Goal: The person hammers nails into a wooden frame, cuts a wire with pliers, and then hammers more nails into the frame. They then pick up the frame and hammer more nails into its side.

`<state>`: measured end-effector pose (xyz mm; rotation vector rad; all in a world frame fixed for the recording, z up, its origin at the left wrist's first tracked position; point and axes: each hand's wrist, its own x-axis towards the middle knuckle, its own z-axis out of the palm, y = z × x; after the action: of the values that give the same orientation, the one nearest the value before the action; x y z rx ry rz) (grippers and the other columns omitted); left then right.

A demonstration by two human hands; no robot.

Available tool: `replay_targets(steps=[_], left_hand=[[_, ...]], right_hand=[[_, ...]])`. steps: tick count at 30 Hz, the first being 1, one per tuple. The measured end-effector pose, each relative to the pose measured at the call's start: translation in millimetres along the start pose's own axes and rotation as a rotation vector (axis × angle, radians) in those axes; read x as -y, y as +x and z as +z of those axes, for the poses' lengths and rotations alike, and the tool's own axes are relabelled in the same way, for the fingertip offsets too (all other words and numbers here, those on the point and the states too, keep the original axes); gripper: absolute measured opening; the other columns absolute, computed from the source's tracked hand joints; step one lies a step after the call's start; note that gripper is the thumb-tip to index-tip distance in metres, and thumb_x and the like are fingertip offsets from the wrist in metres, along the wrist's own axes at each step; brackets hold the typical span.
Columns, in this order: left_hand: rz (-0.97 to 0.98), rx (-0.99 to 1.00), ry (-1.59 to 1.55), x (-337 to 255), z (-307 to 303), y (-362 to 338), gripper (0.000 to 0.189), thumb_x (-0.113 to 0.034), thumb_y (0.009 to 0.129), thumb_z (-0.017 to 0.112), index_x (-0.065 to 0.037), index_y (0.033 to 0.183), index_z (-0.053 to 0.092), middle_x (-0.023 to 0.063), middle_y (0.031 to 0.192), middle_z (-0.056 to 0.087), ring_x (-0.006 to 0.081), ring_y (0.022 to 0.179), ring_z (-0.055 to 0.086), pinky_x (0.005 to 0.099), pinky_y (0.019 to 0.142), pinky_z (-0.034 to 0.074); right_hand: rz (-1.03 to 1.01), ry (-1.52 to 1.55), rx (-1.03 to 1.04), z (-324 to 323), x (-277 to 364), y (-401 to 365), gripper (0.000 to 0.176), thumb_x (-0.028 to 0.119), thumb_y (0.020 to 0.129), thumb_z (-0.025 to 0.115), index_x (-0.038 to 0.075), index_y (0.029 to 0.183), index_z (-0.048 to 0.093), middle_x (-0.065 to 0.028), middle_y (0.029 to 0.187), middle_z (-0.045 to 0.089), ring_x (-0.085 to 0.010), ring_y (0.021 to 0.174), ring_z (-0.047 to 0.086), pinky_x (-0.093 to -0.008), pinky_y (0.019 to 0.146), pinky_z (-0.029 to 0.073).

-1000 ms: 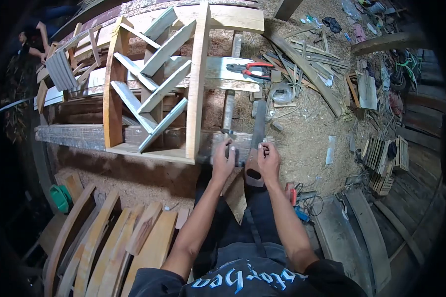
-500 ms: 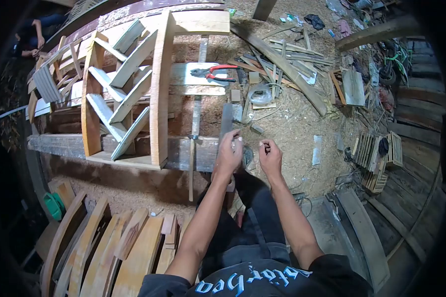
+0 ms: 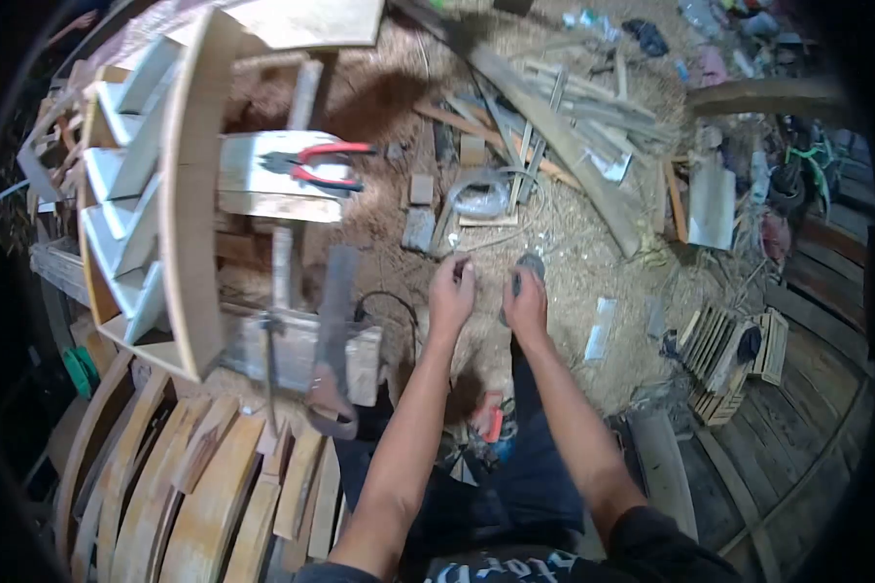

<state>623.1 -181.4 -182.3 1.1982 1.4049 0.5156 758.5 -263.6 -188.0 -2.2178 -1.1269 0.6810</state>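
Note:
My left hand (image 3: pixel 452 291) is raised over the sawdust floor with its fingers curled; whatever it may hold is too small to make out. To its right, my right hand (image 3: pixel 526 301) is also curled, near the dark shoe behind it, and its contents cannot be made out. The two hands are apart. Left of them a handsaw (image 3: pixel 334 301) lies across the dark bench beam. Pliers with red handles (image 3: pixel 321 165) rest on a pale board (image 3: pixel 248 175). A wooden frame with slanted slats (image 3: pixel 199 194) stands at the upper left.
Curved wooden pieces (image 3: pixel 214 505) line the lower left. A hammer (image 3: pixel 269 360) hangs at the beam. Scrap wood (image 3: pixel 593 126) and a coil of clear material (image 3: pixel 480 194) lie on the floor ahead. A red tool (image 3: pixel 493 418) is by my legs. Another person's arm (image 3: pixel 73 26) shows at upper left.
The view has shifted right, so the frame, pliers and saw appear farther left. A red object now shows between my legs. Both hands remain curled and apart.

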Motion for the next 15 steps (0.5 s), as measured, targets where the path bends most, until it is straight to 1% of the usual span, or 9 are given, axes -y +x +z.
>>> replay_targets(steps=[2,4,6,7,10,11,13,14,15], left_hand=[[-0.043,-0.068,0.033,50,42,38,0.026,-0.015,0.095,0.061,0.002,0.114,0.067,0.0202,0.104,0.072,0.0323,0.095,0.07,0.0383,0.086,0.054],[-0.096,-0.048,0.14,97,75,82,0.026,-0.014,0.094,0.059,0.001,0.115,0.067,0.0227,0.108,0.07,0.0354,0.1,0.069,0.0398,0.089,0.053],[0.127,-0.123,0.219,144,107,129,0.026,-0.012,0.093,0.058,0.0,0.116,0.067,0.024,0.112,0.069,0.0386,0.106,0.066,0.0419,0.093,0.051],[0.128,-0.097,0.23,164,119,153,0.029,-0.006,0.089,0.058,-0.002,0.117,0.066,0.024,0.115,0.067,0.0413,0.11,0.063,0.0435,0.096,0.049],[0.335,-0.007,0.365,217,144,213,0.035,0.001,0.084,0.055,-0.003,0.116,0.065,0.023,0.121,0.062,0.0442,0.11,0.059,0.0457,0.095,0.049],[0.297,0.004,0.416,232,150,231,0.038,0.0,0.082,0.056,-0.003,0.12,0.064,0.0235,0.122,0.063,0.0437,0.112,0.059,0.0466,0.096,0.048],[0.24,0.015,0.466,256,160,251,0.042,-0.001,0.081,0.058,-0.003,0.123,0.063,0.024,0.122,0.063,0.0432,0.113,0.059,0.0475,0.098,0.047],[0.288,-0.082,0.528,263,163,257,0.042,-0.001,0.081,0.058,-0.002,0.123,0.062,0.0235,0.121,0.064,0.0434,0.112,0.059,0.0485,0.099,0.046],[0.334,-0.176,0.592,268,165,261,0.043,0.0,0.08,0.059,-0.002,0.123,0.062,0.0229,0.12,0.064,0.0435,0.111,0.059,0.0495,0.1,0.045]], right_hand=[[-0.023,-0.06,0.134,25,-50,44,0.02,0.005,0.087,0.063,0.0,0.107,0.062,-0.0214,0.104,0.064,-0.0412,0.102,0.062,-0.0471,0.088,0.05],[-0.062,-0.055,0.162,64,-104,87,0.019,0.007,0.088,0.062,-0.001,0.105,0.063,-0.023,0.103,0.064,-0.0425,0.102,0.062,-0.0481,0.09,0.049],[-0.217,-0.064,0.19,108,-155,132,0.017,0.007,0.091,0.06,-0.002,0.104,0.064,-0.024,0.102,0.064,-0.0451,0.1,0.06,-0.0489,0.088,0.049],[-0.222,-0.031,0.254,124,-166,151,0.017,0.008,0.091,0.057,-0.002,0.103,0.065,-0.0245,0.105,0.064,-0.045,0.102,0.06,-0.0496,0.09,0.049],[-0.274,-0.058,0.377,178,-199,208,0.02,0.007,0.091,0.053,-0.002,0.102,0.067,-0.0277,0.112,0.063,-0.0444,0.106,0.06,-0.0503,0.094,0.048],[-0.276,-0.056,0.394,200,-211,221,0.02,0.007,0.091,0.053,-0.002,0.102,0.067,-0.0277,0.112,0.063,-0.0444,0.106,0.06,-0.0503,0.094,0.048],[-0.332,-0.113,0.318,233,-234,237,0.02,0.009,0.09,0.054,-0.001,0.101,0.067,-0.0277,0.111,0.063,-0.0437,0.108,0.06,-0.0502,0.097,0.048],[-0.333,-0.11,0.334,244,-242,244,0.02,0.009,0.09,0.054,-0.001,0.101,0.067,-0.0277,0.111,0.063,-0.0437,0.108,0.06,-0.0502,0.097,0.048],[-0.396,-0.173,0.257,252,-246,249,0.02,0.009,0.089,0.055,0.0,0.101,0.068,-0.0259,0.112,0.063,-0.0431,0.108,0.06,-0.0499,0.097,0.047]])
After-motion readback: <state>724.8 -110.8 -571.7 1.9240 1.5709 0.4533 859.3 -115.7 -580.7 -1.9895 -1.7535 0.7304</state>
